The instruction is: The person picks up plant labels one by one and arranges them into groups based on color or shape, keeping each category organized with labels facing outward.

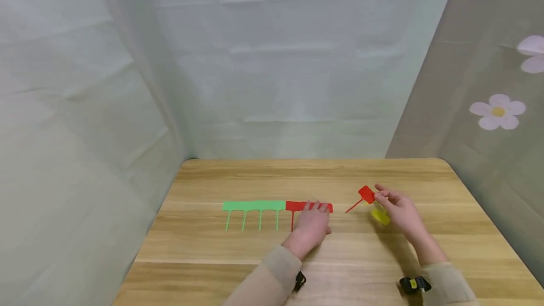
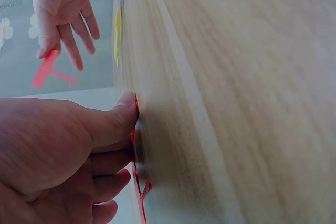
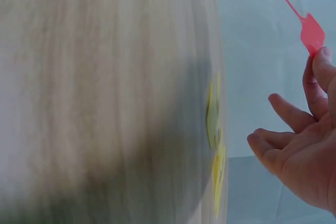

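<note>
Red tag pinched by right hand, right of tag row touched by straight-fingered left hand; likely light, best edge-held.

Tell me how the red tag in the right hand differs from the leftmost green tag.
Colour: the red tag is red, the leftmost green tag green.
Support: the right hand pinches the red tag above the table; the green tag lies on it.
Placement: the red tag is apart; the green tag ends a row.
Both have a broad head and thin stem.
</note>
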### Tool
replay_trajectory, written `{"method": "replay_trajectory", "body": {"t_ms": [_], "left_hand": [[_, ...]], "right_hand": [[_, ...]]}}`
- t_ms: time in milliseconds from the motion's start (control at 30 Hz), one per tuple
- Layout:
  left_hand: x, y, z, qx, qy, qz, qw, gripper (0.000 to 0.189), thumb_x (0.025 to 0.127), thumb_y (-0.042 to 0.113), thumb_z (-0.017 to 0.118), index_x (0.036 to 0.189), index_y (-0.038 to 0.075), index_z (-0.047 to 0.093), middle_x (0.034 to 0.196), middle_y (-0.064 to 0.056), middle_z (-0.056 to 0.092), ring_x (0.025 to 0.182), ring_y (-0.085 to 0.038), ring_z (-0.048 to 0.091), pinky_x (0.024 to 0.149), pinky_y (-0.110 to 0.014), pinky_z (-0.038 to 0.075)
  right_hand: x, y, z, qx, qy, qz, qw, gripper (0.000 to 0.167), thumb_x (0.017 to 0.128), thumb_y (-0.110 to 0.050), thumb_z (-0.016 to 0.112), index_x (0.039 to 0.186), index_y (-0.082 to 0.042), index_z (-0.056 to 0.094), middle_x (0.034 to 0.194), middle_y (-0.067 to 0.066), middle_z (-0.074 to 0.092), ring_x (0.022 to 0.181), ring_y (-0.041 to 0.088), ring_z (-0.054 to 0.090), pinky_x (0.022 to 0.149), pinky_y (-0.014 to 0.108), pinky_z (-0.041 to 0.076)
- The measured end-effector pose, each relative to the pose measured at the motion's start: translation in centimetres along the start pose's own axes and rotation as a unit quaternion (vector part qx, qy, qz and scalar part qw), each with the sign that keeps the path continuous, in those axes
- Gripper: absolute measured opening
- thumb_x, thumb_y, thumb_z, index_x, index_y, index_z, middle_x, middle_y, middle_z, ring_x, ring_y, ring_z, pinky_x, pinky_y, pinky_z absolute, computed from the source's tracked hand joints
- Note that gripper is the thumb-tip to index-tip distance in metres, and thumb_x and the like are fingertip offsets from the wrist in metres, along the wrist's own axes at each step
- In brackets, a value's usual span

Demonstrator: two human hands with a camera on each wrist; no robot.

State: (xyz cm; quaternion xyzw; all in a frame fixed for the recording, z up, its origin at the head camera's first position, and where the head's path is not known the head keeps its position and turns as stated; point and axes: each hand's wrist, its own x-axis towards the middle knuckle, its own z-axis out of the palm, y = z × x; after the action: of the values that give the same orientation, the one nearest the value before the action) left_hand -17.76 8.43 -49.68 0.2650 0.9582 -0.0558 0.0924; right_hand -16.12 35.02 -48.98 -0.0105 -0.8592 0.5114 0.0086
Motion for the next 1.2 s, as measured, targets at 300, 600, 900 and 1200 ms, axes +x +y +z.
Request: {"method": "replay_trajectory", "body": {"t_ms": [300, 600, 900, 1200], "left_hand": [[0.2, 0.0, 0.4, 0.007, -0.002, -0.003, 1.0, 0.068, 0.102, 0.05, 0.07, 0.161, 0.022, 0.052, 0.167, 0.009, 0.045, 0.156, -0.014, 0.037, 0.129, -0.035, 0.026], [0.1, 0.0, 0.3, -0.001, 0.005, 0.0, 1.0, 0.067, 0.101, 0.048, 0.072, 0.16, 0.022, 0.054, 0.165, 0.009, 0.047, 0.155, -0.014, 0.039, 0.129, -0.036, 0.027], [0.2, 0.1, 0.2, -0.01, -0.004, -0.003, 0.9999, 0.068, 0.101, 0.048, 0.073, 0.16, 0.021, 0.054, 0.166, 0.008, 0.046, 0.156, -0.015, 0.038, 0.129, -0.037, 0.026], [0.0, 0.1, 0.0, -0.013, -0.006, -0.002, 0.9999, 0.067, 0.102, 0.047, 0.071, 0.16, 0.02, 0.053, 0.167, 0.007, 0.045, 0.156, -0.015, 0.037, 0.13, -0.038, 0.025]], "right_hand": [[1.3, -0.9, 1.6, -0.056, -0.074, -0.012, 0.9956, 0.034, 0.111, -0.034, 0.061, 0.109, -0.001, 0.07, 0.165, 0.034, 0.035, 0.156, 0.063, 0.003, 0.121, 0.08, 0.008], [2.9, -2.2, 3.3, -0.171, -0.087, -0.023, 0.9812, 0.035, 0.108, -0.035, 0.066, 0.105, -0.002, 0.076, 0.159, 0.045, 0.031, 0.151, 0.071, 0.0, 0.116, 0.084, 0.012], [4.7, -1.7, 4.9, -0.268, -0.058, -0.048, 0.9605, 0.025, 0.103, -0.029, 0.072, 0.093, -0.007, 0.08, 0.147, 0.049, 0.045, 0.147, 0.074, 0.014, 0.119, 0.081, 0.012], [5.2, -1.9, 6.0, -0.307, -0.065, -0.023, 0.9493, 0.028, 0.102, -0.03, 0.074, 0.097, -0.004, 0.081, 0.151, 0.051, 0.037, 0.146, 0.077, 0.007, 0.118, 0.082, 0.016]]}}
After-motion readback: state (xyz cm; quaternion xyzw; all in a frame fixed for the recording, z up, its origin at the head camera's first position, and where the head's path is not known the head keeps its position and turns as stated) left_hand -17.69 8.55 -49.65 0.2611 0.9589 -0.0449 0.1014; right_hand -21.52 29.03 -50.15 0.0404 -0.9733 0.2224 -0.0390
